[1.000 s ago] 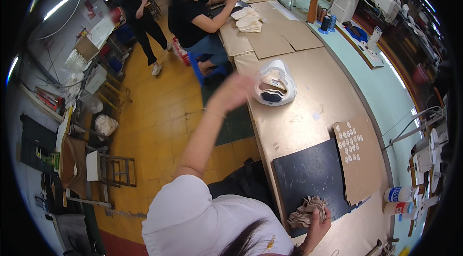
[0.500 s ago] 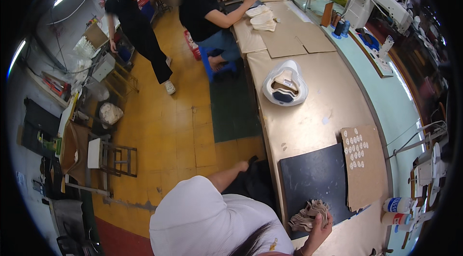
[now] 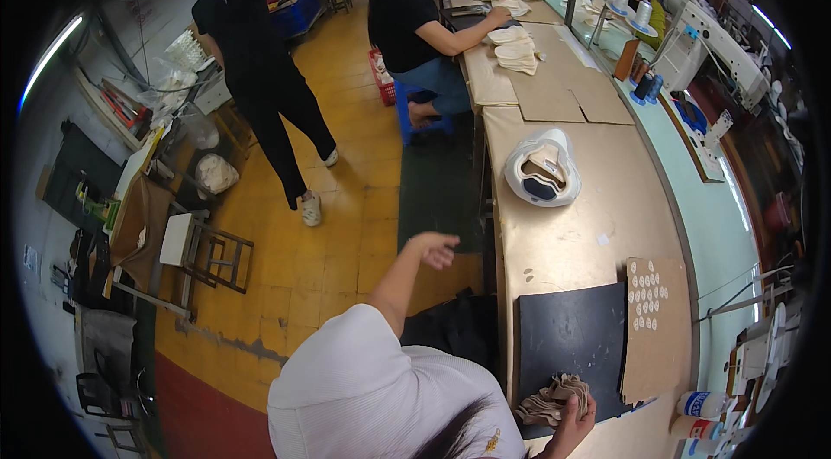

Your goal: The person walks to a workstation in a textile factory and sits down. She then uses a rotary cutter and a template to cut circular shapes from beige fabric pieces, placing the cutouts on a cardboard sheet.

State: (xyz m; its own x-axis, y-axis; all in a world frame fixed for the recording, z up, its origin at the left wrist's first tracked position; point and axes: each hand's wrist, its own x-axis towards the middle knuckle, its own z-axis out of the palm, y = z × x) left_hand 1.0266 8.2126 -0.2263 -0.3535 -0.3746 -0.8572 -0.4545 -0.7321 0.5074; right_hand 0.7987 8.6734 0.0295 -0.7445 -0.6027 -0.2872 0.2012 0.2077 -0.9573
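Note:
My right hand (image 3: 575, 431) is closed round the right side of a bunch of beige fabric pieces (image 3: 547, 400), which rests at the near end of a black mat (image 3: 571, 333). Thin and wavy-edged, the pieces stand bunched against each other. My left hand (image 3: 435, 250) is away from the table, held out over the floor beside its left edge. Its fingers are stretched out, and nothing shows in them. Just below that arm lies something black and cloth-like (image 3: 450, 325), partly hidden by my white sleeve (image 3: 346, 372).
A cardboard sheet (image 3: 649, 364) with rows of small white pieces overlaps the mat's right side. Farther up the table sits a white rounded shell (image 3: 543, 167). Bottles (image 3: 703, 404) stand at right. A co-worker (image 3: 411, 18) sits at the far end; another person (image 3: 260, 70) walks on the left.
My left hand has risen from beside the black cloth-like thing and moved farther forward. The walking person has come nearer. My right hand stays on the fabric pieces; the view has shifted slightly.

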